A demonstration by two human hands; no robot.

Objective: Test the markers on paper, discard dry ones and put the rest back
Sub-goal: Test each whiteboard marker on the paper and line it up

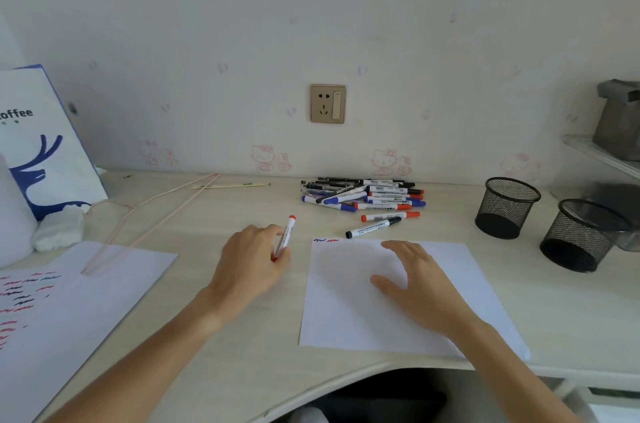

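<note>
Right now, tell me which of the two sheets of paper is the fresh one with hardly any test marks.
The sheet under the right hand: it has only two squiggles at its top left corner, while the sheet at far left carries many.

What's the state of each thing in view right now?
left hand: grips the red marker
red marker: capped, tilted, held
right hand: flat on the sheet
sheet: two squiggles at top left corner
marker pile: capped, lying by the wall
mesh cups: upright, look empty
left paper: many test marks
</note>
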